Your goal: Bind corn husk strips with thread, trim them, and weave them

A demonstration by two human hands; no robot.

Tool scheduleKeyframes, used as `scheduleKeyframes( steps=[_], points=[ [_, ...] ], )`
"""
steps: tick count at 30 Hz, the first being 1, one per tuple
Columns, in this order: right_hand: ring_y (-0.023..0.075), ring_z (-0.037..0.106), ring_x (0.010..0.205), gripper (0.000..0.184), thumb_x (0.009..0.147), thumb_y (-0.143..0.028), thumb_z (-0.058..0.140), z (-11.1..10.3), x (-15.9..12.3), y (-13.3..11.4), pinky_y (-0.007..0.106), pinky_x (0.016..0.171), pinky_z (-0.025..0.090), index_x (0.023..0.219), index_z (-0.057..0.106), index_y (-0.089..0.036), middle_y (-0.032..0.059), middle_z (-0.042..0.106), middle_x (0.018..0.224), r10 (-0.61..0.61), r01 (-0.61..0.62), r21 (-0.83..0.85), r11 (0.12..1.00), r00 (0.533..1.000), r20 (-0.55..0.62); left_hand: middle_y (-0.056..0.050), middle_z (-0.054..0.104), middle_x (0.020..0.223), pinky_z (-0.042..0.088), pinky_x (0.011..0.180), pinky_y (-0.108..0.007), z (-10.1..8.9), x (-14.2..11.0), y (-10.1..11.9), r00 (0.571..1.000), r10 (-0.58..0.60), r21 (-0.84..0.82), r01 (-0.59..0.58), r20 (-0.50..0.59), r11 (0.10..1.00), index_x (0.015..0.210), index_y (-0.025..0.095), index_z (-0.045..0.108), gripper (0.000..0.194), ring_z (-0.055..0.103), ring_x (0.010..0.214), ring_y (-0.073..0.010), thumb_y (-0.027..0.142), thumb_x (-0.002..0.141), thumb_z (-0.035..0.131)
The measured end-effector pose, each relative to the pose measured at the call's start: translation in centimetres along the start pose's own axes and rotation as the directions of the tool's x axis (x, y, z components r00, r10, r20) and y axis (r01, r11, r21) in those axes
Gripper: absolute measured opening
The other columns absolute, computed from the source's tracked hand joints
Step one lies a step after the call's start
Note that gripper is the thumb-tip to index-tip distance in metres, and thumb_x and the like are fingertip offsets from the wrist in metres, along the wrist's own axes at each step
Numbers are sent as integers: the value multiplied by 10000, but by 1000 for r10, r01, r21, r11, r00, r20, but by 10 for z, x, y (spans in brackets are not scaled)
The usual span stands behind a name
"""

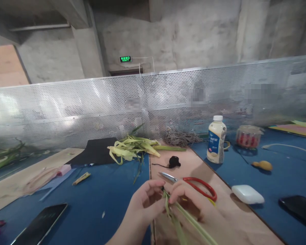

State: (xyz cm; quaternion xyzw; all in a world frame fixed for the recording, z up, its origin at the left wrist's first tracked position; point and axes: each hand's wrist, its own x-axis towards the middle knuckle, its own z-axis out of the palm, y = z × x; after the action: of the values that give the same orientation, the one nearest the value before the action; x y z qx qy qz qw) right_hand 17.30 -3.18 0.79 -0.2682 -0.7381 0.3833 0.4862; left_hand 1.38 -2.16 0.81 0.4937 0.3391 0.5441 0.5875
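Note:
Both hands meet over the wooden board, low in the head view. My left hand (148, 201) pinches the dark-tied top of a bundle of pale green corn husk strips (187, 217). Close beside it, my right hand (193, 200) has its fingers closed around the same strips just below the tie. The strips hang down toward the bottom edge. Just beyond my right hand lie scissors with red handles (206, 187), their blades partly behind my fingers. A small ball of black yarn (174, 161) rests farther up the board, its loose end trailing left.
A heap of corn husks (132, 148) and a tangle of grey string (181, 137) lie at the back. To the right are a milk bottle (216, 139), a clear tub (248, 136), a white case (248, 194) and a black phone (299, 209). Another phone (40, 224) lies left.

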Motion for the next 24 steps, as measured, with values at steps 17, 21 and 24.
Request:
scheduleKeyframes(
  steps=[17, 21, 24],
  points=[
    [130, 507, 653, 116, 721, -278, 580, 11, -3, 3, 224, 566, 404, 724, 496, -198, -3, 500, 696, 167, -168, 55, 984, 986, 18, 71, 452, 456, 261, 424, -170, -2, 2, 0, 997, -57, 129, 63, -44, 990, 596, 159, 478, 360, 364, 416, -54, 433, 580, 711],
    [118, 501, 648, 126, 708, -281, 579, 11, -2, -5, 225, 594, 419, 718, 492, -190, -4, 488, 695, 188, -190, 13, 982, 978, 90, 62, 421, 433, 265, 423, -181, 1, 2, 2, 993, -108, 130, 113, -46, 985, 510, 157, 451, 413, 357, 405, -60, 508, 610, 644],
    [127, 524, 677, 90, 730, -248, 553, 12, -3, -15, 238, 645, 422, 707, 484, -195, 0, 523, 709, 261, -263, -6, 965, 956, 131, 57, 402, 428, 264, 428, -191, 0, 4, 2, 990, -109, 216, 126, -89, 968, 479, 156, 440, 406, 360, 400, -65, 476, 664, 607]
  ],
)
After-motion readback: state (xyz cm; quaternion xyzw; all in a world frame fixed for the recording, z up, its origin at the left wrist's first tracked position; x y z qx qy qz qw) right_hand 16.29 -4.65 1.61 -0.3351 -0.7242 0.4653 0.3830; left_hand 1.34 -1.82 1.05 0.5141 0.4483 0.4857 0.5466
